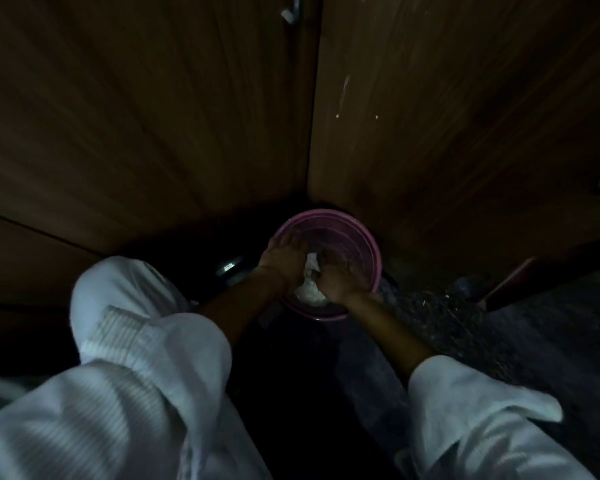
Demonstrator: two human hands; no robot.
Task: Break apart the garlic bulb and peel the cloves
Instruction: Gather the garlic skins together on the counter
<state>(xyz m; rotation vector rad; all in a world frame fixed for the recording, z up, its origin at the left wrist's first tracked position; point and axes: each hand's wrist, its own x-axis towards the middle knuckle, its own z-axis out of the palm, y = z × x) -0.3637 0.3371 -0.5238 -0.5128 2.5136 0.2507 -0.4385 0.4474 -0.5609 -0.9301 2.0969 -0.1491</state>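
Dark wooden cabinet doors (153, 116) fill the upper part of our only view, the head camera, and below them the floor is dim and speckled, so we read detail with caution. Against the foot of the doors sits a pink plastic bowl (368, 237), and both of our hands are down inside it. Our left hand (281, 259) rests near the bowl's left wall with its fingers curved towards the middle; our right hand (336, 280) lies at the near right, its fingers curled inward. Between them shows the garlic (310, 271), a pale, papery white mass, with more loose white skin (309, 294) below it on the bowl's near side. Both hands seem to be closed around that mass from either side, though the gloom hides the fingertips and we cannot tell exactly where they meet it. White sleeves (465, 410) are pushed back from both forearms. We judge the bulb to be light and firm, its outer skin dry, brittle and apt to flake, so it should be gripped on the rounded flanks with thumbs pressed at the crown to pry cloves outward; single cloves are small and slippery once bare, so pinch them at the root end.
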